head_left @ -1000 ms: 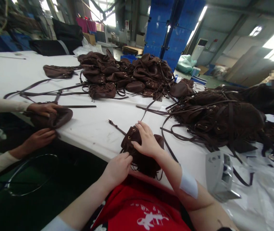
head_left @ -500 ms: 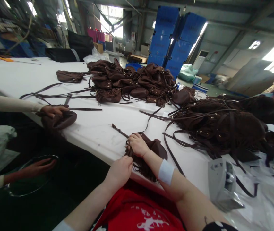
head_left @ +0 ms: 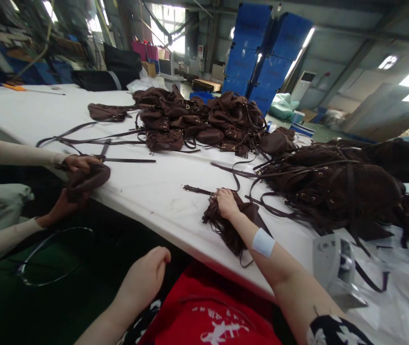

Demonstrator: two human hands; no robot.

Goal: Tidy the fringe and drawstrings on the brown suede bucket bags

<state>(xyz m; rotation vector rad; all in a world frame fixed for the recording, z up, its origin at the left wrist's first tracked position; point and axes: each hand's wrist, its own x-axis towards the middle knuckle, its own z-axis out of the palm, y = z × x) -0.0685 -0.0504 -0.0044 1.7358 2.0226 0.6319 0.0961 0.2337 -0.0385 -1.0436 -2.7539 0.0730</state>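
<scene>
In the head view, my right hand (head_left: 227,203) grips the top of a dark brown fringed bag (head_left: 231,235) near the table's front edge. Its buckled strap (head_left: 195,189) sticks out to the left, and a thinner strap curves away behind. My left hand (head_left: 150,271) is off the bag, in front of the table edge. Its fingers are curled closed; whatever they may hold is hidden.
A co-worker's hands (head_left: 78,165) hold another brown bag (head_left: 91,181) at the left. Heaped brown bags (head_left: 208,120) lie at the back, with another pile (head_left: 334,187) at right. A grey tape dispenser (head_left: 328,263) and plastic sheets (head_left: 405,297) are nearby.
My left hand has left the bag and moved left and down. My right hand has shifted the bag away from the edge. The co-worker's lower hand has risen to their bag.
</scene>
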